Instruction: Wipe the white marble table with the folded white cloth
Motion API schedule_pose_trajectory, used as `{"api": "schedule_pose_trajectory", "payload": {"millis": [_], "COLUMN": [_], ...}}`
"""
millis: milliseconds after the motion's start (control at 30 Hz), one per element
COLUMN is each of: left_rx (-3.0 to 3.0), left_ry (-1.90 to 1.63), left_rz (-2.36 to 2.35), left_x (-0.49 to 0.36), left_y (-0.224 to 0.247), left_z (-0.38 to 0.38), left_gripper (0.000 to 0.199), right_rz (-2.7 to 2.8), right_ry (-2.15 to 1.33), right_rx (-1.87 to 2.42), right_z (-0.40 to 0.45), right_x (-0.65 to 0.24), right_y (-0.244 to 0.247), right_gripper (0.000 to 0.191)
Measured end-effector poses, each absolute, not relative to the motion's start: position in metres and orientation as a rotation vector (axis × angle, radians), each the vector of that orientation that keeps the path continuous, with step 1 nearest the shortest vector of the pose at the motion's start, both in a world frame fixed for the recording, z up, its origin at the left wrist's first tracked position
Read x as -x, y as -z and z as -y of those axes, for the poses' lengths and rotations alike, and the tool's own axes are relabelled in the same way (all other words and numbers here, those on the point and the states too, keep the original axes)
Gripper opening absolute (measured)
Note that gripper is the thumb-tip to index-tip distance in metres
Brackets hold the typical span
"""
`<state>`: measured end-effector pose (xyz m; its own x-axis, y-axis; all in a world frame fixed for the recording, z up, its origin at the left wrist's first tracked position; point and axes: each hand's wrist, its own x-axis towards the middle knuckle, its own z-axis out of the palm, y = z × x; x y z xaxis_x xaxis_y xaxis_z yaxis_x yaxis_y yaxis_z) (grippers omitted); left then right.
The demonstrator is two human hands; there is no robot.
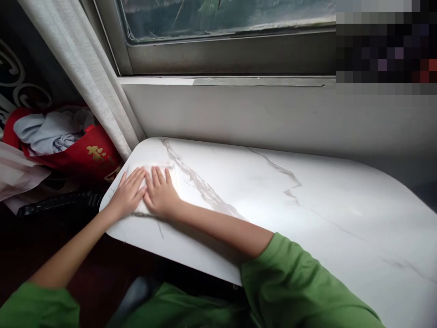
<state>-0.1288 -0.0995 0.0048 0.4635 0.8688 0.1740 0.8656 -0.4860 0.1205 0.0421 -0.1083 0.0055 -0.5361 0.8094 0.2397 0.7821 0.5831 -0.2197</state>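
A white cloth [142, 207] lies flat near the left end of a white marble-patterned table [266, 200]. My left hand [128, 193] presses flat on the cloth's left part, fingers stretched out. Beside it, my right hand [161, 193] also lies flat on the cloth with its fingers extended. The two hands touch at the thumbs. Most of the cloth is hidden under them, and its white edges blend into the tabletop.
A window [225, 23] and a pale wall [239, 116] stand behind the table. At the left hang a light curtain [82, 68] and a red bag [92, 157] holding grey-blue fabric. The table has rounded corners; dark floor shows below its near edge.
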Motion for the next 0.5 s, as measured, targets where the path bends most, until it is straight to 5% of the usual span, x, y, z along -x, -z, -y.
{"api": "schedule_pose_trajectory", "payload": {"millis": [267, 500], "left_rx": [-2.719, -2.634], "left_ry": [-0.287, -0.123], "left_rz": [-1.645, -1.688], "left_x": [0.114, 0.077], "left_y": [-0.006, -0.009], "left_z": [0.198, 0.107], "left_gripper": [0.059, 0.057], "right_rz": [2.545, 2.5], "right_ry": [-0.156, -0.23], "right_rx": [1.031, 1.219], "right_z": [0.183, 0.108], "right_x": [-0.067, -0.092], "right_y": [-0.006, -0.002], "right_gripper": [0.067, 0.065]}}
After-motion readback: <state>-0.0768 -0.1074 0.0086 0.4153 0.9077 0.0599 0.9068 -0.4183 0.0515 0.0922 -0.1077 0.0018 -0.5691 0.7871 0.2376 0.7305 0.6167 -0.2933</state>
